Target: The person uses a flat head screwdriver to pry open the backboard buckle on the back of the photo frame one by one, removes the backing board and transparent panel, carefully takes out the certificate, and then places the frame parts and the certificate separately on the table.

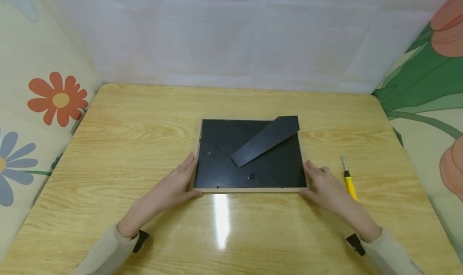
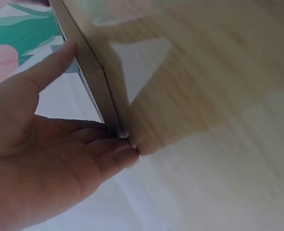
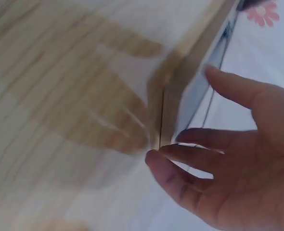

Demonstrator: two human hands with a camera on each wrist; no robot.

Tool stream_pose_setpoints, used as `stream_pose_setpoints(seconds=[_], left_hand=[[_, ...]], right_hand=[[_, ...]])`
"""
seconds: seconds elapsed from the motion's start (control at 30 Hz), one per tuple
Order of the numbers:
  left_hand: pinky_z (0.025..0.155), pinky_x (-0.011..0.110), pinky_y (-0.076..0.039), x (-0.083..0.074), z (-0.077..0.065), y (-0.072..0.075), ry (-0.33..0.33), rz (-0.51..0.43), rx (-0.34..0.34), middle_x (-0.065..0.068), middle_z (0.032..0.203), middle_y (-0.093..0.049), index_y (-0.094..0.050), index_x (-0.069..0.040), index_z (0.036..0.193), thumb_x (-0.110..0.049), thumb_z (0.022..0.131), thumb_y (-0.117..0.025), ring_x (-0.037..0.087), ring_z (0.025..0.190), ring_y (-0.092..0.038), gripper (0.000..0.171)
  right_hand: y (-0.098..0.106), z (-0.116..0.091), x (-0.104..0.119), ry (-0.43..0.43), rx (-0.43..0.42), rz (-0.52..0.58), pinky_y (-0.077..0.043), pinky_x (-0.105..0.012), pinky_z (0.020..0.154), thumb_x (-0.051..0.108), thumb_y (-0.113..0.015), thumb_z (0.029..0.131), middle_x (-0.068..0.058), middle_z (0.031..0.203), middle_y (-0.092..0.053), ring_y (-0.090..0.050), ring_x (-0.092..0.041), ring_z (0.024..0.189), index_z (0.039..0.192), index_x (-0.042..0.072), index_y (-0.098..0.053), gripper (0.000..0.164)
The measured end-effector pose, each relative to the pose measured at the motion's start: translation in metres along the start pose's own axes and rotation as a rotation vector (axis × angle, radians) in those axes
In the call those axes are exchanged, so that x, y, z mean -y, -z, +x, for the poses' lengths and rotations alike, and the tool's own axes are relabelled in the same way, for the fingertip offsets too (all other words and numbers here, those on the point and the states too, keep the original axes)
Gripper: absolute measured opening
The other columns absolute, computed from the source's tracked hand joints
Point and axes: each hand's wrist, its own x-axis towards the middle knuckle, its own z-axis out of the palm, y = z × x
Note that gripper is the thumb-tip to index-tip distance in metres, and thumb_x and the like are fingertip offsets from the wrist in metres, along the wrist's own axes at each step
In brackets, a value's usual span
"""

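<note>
Head view looks forward and down across the desk (image 1: 108, 146) from above; the wrist views, low and close, face the left fingers (image 2: 115, 161) and right fingers (image 3: 171, 175), all three sharing the picture frame (image 1: 260, 168)

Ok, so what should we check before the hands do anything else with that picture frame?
1. Left hand touching the picture frame: ok.
2. Right hand touching the other end: ok.
3. Black back facing up: ok.
4. Stand inside the frame's outline in the head view: not ok, its wide end pokes past.
5. Screwdriver apart from the frame: ok.
6. Front undamaged: cannot tell, it faces down.
</note>
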Motion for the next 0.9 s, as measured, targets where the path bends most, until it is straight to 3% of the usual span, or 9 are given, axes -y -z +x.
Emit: stream_pose_setpoints(seconds=[0.13, 0.23, 0.4, 0.53, 0.67, 0.9], left_hand=[[0.112, 0.056, -0.016, 0.004, 0.002, 0.01, 0.007, -0.053, 0.037, 0.032, 0.154, -0.008, -0.016, 0.014, 0.147, -0.028, 0.09, -0.07, 0.046, 0.141, -0.01, 0.089], [0.112, 0.058, -0.013, 0.01, 0.007, 0.018, -0.013, -0.039, 0.035, 0.032, 0.154, -0.008, -0.015, 0.013, 0.148, -0.025, 0.09, -0.07, 0.047, 0.141, -0.006, 0.089], [0.114, 0.056, -0.009, 0.023, 0.015, 0.027, -0.044, 0.0, 0.063, 0.03, 0.155, -0.004, -0.01, 0.013, 0.148, -0.026, 0.09, -0.07, 0.046, 0.142, 0.0, 0.092], [0.114, 0.057, -0.007, 0.027, 0.016, 0.027, -0.073, 0.001, 0.093, 0.028, 0.156, -0.003, -0.011, 0.012, 0.149, -0.029, 0.091, -0.068, 0.045, 0.142, 0.002, 0.09], [0.113, 0.059, -0.008, 0.028, 0.016, 0.025, -0.091, -0.002, 0.087, 0.027, 0.157, -0.004, -0.012, 0.01, 0.149, -0.031, 0.092, -0.066, 0.045, 0.143, 0.001, 0.089], [0.111, 0.063, -0.008, 0.028, 0.014, 0.021, -0.093, 0.064, 0.084, 0.025, 0.157, -0.006, -0.012, 0.007, 0.151, -0.037, 0.094, -0.062, 0.044, 0.143, 0.0, 0.088]], right_hand=[[0.012, -0.012, -0.018, -0.095, -0.079, 0.098, -0.051, -0.056, 0.073, 0.019, -0.07, 0.09, -0.033, 0.123, -0.052, -0.049, -0.049, 0.107, 0.135, -0.009, -0.047, 0.058], [0.017, -0.023, -0.036, -0.183, -0.129, 0.089, -0.05, -0.046, 0.057, 0.018, -0.069, 0.09, -0.033, 0.108, -0.052, -0.052, -0.044, 0.092, 0.129, -0.012, -0.047, 0.054], [0.019, -0.037, -0.059, -0.307, -0.033, 0.105, -0.043, -0.037, 0.049, 0.026, -0.066, 0.092, -0.037, 0.1, -0.051, -0.051, -0.036, 0.076, 0.123, -0.019, -0.042, 0.06], [0.017, -0.044, -0.067, -0.34, 0.06, 0.154, -0.039, -0.033, 0.047, 0.035, -0.061, 0.095, -0.024, 0.083, -0.055, -0.05, -0.025, 0.064, 0.119, -0.021, -0.041, 0.064], [0.014, -0.048, -0.07, -0.354, 0.07, 0.162, -0.036, -0.028, 0.044, 0.03, -0.061, 0.095, -0.008, 0.07, -0.05, -0.045, -0.017, 0.055, 0.114, -0.02, -0.044, 0.056], [0.015, -0.043, -0.079, -0.316, 0.024, 0.199, -0.042, -0.028, 0.044, 0.014, -0.06, 0.095, -0.014, 0.072, -0.061, -0.052, -0.017, 0.056, 0.105, -0.019, -0.049, 0.037]])
